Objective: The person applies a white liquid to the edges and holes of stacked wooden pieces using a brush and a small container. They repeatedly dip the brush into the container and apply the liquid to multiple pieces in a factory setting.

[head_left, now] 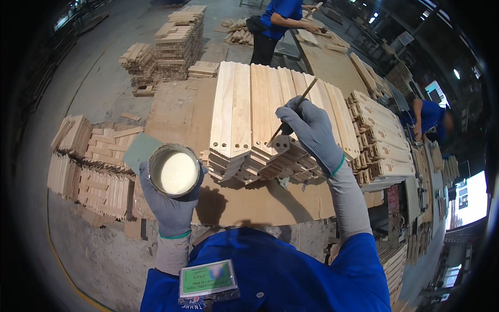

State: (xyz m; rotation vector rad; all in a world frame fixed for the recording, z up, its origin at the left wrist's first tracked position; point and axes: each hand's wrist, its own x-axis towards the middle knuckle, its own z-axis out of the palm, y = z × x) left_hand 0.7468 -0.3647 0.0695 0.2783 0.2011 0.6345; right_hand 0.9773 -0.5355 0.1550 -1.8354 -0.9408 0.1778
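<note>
My left hand point(169, 208), in a grey glove, is wrapped round a round tub point(150, 165) of cream-white liquid point(178, 173). A flat green-grey piece point(140, 150) shows behind the tub. In my gloved right hand point(314, 130) is a thin wooden stick point(307, 91), held slanting like a pen. Its lower tip is at the row of drilled holes near the front end of a pale wooden board point(266, 117). Several such boards lie side by side on top of a stack in front of me. Whether the stick's tip enters a hole, I cannot tell.
Brown cardboard point(249, 205) lies under the stack. More cut wooden parts point(382, 138) are piled close on the right, with slat piles point(104, 171) at the left and a tall wood pile point(179, 41) farther off. A co-worker point(280, 21) stands at a long table point(332, 65); another person point(429, 117) is at the right.
</note>
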